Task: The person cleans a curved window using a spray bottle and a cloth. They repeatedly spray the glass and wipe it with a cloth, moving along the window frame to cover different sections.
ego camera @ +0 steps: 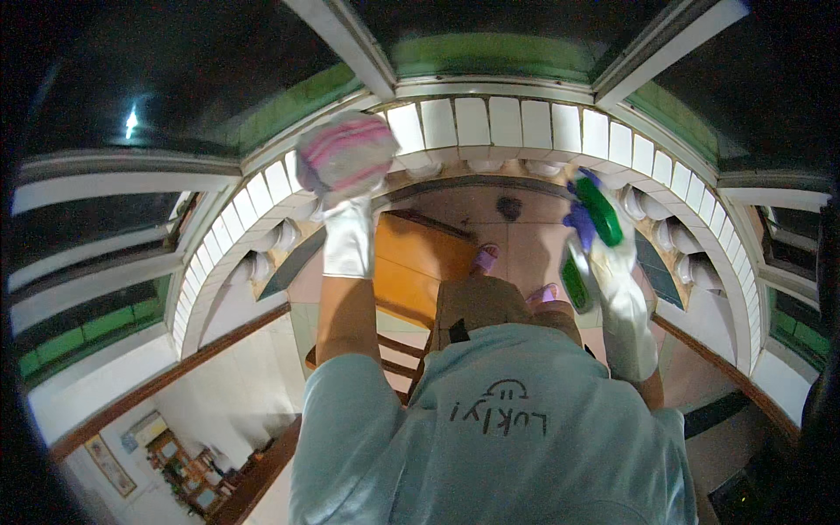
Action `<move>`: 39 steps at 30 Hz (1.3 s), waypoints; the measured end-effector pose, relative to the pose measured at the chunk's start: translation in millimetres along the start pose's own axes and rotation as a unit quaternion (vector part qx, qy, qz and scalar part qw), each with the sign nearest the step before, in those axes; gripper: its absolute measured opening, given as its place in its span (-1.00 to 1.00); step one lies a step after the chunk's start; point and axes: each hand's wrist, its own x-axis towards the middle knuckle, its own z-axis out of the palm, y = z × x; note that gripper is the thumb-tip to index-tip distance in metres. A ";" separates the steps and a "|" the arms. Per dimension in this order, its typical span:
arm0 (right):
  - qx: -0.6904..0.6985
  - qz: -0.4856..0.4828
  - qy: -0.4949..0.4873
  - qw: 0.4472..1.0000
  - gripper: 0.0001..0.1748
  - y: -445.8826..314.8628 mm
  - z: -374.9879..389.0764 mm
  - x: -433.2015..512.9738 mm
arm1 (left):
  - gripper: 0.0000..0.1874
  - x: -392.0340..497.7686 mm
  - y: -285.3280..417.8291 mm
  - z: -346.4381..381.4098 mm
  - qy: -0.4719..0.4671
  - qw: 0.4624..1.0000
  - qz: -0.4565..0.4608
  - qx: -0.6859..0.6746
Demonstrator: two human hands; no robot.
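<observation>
My left hand [351, 197], in a white glove, holds a grey cloth with pink stripes [348, 154] over the left part of the curved white-tiled ledge [471, 123]. The cloth hides most of the fingers. On the right, my right hand [610, 252], also in a white glove, grips a green spray bottle [576, 282] with a purple trigger head [581, 213]. The bottle is blurred, and part of it lies behind the glove. This hand is on the inner side of the ledge, above the floor.
White-framed windows [495, 86] with dark panes rise beyond the ledge. White balusters [420, 167] stand below it. A wooden chair with an orange-brown seat [413, 269] is near my legs at the left. Pink slippers [485, 258] are on the tiled floor.
</observation>
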 end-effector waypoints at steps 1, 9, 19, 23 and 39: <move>-0.050 0.017 -0.029 0.998 -0.35 -2.4 12.9 15.4 | -0.79 -2.6 -7.3 -12.4 0.016 1.000 -0.006 0.011; -0.201 -0.133 -0.095 0.966 -0.44 -27.4 128.4 74.6 | -0.74 -46.9 -35.2 -10.2 0.011 0.940 0.065 0.335; -0.216 -0.063 -0.086 0.970 -0.45 -21.7 168.2 90.8 | -0.81 -52.3 -37.6 -10.8 0.049 0.992 -0.095 -0.066; -0.178 -0.116 -0.063 0.975 -0.45 -20.3 171.3 89.2 | -0.82 -51.9 -37.9 -11.2 0.104 0.892 -0.219 -0.382; -0.211 -0.161 -0.077 0.961 -0.48 -29.0 142.4 57.3 | -0.81 -32.4 -3.5 -10.0 0.060 0.825 -0.247 -0.504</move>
